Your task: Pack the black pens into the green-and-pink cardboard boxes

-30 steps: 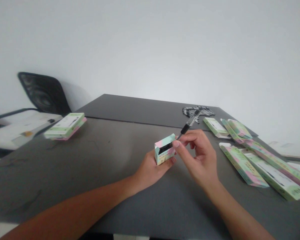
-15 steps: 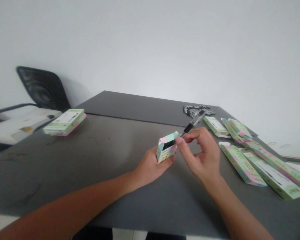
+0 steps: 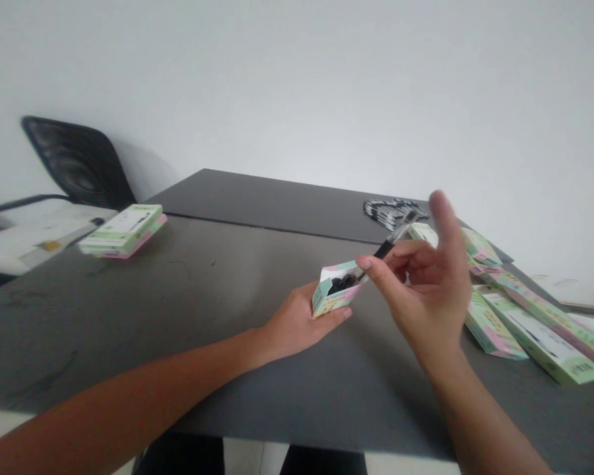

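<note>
Grip: right hand (image 3: 428,293) pinching black-barrelled pen (image 3: 386,249), one finger raised clear | left hand (image 3: 294,323) holding open pastel carton (image 3: 337,293) in its fingers, above grey bench (image 3: 129,316) | pen's lower end at carton mouth (dark contents visible) | further cartons (image 3: 539,336) at bench's right

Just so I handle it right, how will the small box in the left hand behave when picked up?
The box is probably light: thin card, resting on the left hand. Its open end looks skewed, so it likely crushes easily. The dark contents sit near that opening and might slide out if tipped.
</note>
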Tool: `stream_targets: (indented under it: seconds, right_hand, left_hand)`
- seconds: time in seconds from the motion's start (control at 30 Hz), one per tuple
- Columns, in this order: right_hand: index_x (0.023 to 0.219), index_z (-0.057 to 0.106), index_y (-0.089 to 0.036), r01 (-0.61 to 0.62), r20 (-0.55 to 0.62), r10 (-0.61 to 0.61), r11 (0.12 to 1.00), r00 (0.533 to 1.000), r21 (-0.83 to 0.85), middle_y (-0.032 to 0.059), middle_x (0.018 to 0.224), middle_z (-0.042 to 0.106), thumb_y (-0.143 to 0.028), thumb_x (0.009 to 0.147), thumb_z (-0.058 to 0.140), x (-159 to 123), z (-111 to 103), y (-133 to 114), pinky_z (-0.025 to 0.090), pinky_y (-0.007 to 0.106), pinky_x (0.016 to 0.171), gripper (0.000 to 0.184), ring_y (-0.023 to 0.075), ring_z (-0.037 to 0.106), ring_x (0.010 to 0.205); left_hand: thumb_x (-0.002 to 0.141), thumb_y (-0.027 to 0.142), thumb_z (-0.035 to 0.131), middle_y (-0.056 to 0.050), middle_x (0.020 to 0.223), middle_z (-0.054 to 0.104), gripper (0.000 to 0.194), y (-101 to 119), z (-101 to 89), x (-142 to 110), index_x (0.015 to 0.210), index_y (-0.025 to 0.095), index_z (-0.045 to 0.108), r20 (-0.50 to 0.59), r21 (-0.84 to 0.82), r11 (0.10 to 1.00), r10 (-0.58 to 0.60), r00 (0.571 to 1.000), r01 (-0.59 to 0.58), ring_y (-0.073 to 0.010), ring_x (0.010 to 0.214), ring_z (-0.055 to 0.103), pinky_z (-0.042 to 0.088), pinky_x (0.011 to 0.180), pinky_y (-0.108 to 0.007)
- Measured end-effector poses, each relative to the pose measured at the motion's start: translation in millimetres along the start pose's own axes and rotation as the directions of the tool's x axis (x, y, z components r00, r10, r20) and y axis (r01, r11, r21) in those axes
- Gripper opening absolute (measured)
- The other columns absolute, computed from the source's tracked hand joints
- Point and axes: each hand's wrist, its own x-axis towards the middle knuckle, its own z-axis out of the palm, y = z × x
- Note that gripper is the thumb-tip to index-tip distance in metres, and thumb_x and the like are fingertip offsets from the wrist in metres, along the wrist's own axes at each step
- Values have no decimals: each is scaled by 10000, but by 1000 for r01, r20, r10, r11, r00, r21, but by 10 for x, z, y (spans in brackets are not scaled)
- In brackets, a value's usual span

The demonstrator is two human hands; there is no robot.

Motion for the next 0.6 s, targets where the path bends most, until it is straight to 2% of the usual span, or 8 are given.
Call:
stream_targets:
  seconds: [0.07, 0.1, 0.17, 0.23, 0.3, 0.47, 0.6]
  right_hand:
    - [1718, 219, -393, 20, 33, -20, 1000, 999, 5, -66, 817, 684, -314, 838, 911, -4, -25, -4, 429, 268, 511, 1122, 131, 586, 600]
    - [1718, 219, -399, 54, 44, -53, 998, 998, -25, -63, 828, 698, -308, 842, 908, -3, -43, -9, 433, 269, 512, 1119, 129, 592, 600]
    - [1683, 337, -392, 145, 64, -138, 982, 988, -121, -42, 850, 730, -315, 867, 885, 4, -82, -19, 454, 281, 529, 986, 135, 603, 612]
    - [1599, 497, -367, 221, 81, -208, 953, 975, -208, -19, 858, 757, -327, 904, 846, 16, -117, -32, 477, 298, 550, 778, 147, 608, 625]
    - [1503, 609, -354, 254, 82, -240, 933, 967, -256, -6, 866, 774, -313, 938, 806, 31, -142, -49, 494, 316, 581, 600, 153, 610, 634]
    - [1221, 785, -329, 271, 68, -262, 925, 963, -267, 12, 910, 801, -237, 976, 761, 60, -166, -105, 453, 340, 580, 263, 145, 624, 645]
    - [1096, 820, -313, 213, -3, -218, 957, 976, -195, 6, 902, 811, -226, 962, 788, 67, -174, -141, 427, 351, 563, 162, 144, 624, 631]
  left_hand:
    - [959, 407, 752, -90, 1171, 823, 328, -1, 0, -4, 1202, 187, 755, 12, -9, 1000, -4, 1000, 4, -290, 1100, 767, 614, 961, -394]
    - [959, 410, 753, -92, 1169, 822, 325, -1, 1, -7, 1193, 186, 757, 21, -14, 1000, -6, 1000, 6, -292, 1105, 765, 617, 958, -396]
    - [954, 407, 758, -93, 1159, 822, 309, -1, 7, -12, 1170, 186, 765, 34, -32, 999, -13, 999, 14, -295, 1111, 762, 621, 955, -397]
    - [946, 406, 767, -95, 1147, 822, 311, -5, 13, -15, 1165, 186, 769, 42, -57, 998, -24, 999, 26, -293, 1102, 763, 626, 945, -394]
    - [943, 415, 774, -103, 1136, 821, 333, -14, 15, -14, 1178, 179, 765, 46, -81, 996, -33, 998, 37, -287, 1064, 768, 633, 926, -393]
    - [946, 418, 779, -109, 1144, 820, 363, -19, 7, -8, 1210, 170, 755, 62, -89, 995, -34, 997, 40, -280, 1042, 770, 636, 934, -404]
    - [944, 392, 778, -107, 1183, 823, 372, -6, 6, -9, 1247, 177, 754, 65, -91, 996, -19, 998, 25, -302, 1121, 763, 630, 979, -425]
